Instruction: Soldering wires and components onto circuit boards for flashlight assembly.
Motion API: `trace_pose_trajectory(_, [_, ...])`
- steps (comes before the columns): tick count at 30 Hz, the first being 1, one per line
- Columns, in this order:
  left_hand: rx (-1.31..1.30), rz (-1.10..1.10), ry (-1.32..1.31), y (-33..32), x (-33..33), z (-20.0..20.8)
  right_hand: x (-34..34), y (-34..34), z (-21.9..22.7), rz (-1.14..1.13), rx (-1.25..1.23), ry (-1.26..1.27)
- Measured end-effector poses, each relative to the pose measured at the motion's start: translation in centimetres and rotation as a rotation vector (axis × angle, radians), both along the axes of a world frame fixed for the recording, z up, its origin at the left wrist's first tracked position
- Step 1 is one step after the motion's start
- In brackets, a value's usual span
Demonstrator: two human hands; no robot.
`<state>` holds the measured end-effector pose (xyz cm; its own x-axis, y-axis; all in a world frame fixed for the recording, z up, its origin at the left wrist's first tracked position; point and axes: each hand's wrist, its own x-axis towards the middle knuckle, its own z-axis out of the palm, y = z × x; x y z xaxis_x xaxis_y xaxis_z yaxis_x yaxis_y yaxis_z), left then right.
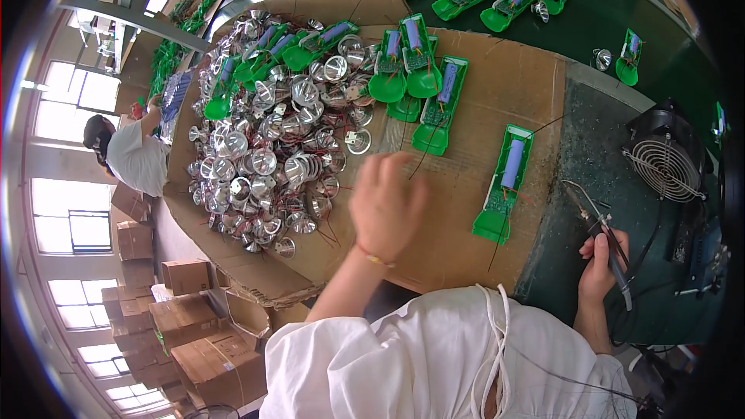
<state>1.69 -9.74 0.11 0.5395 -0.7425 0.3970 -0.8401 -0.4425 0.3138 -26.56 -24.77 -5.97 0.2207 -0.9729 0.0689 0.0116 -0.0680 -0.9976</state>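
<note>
My left hand (388,206), blurred by motion, is over the cardboard between the heap of reflectors and a single green housing. Its fingers look apart, with nothing visible in them. In my right hand (599,268) is a soldering iron (594,226), its thin metal tip pointing up and left over the dark bench. The green plastic housing (504,186) between my hands holds a purple cylindrical battery and loose wires. Another housing (441,105) of that kind sits just beyond my left hand. Silver cone reflectors (264,159) with red wires fill the left side.
Several more green housings (403,54) lie by the heap, and others (508,8) on the far green surface. A fan with a wire guard (666,167) stands at the right. Cardboard (535,85) covers the bench's middle. A person (136,157) and stacked boxes (221,365) are at the left.
</note>
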Motion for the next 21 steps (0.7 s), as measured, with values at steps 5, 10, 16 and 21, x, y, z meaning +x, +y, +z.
trace_pose_trajectory(5, [0.403,0.237,-0.475,4.8,3.3,0.4,0.5,0.9,0.4,0.025,-0.033,-0.010])
trace_pose_trajectory(10, [0.443,0.310,-0.483,4.4,4.2,-1.9,0.6,1.7,1.1,0.070,-0.069,-0.021])
trace_pose_trajectory(16, [0.358,0.184,-0.529,5.2,3.9,-2.1,-0.3,2.9,1.7,0.136,-0.065,-0.032])
trace_pose_trajectory(21, [0.276,0.174,-0.478,4.6,4.3,-2.4,0.3,3.7,2.6,0.154,-0.032,-0.060])
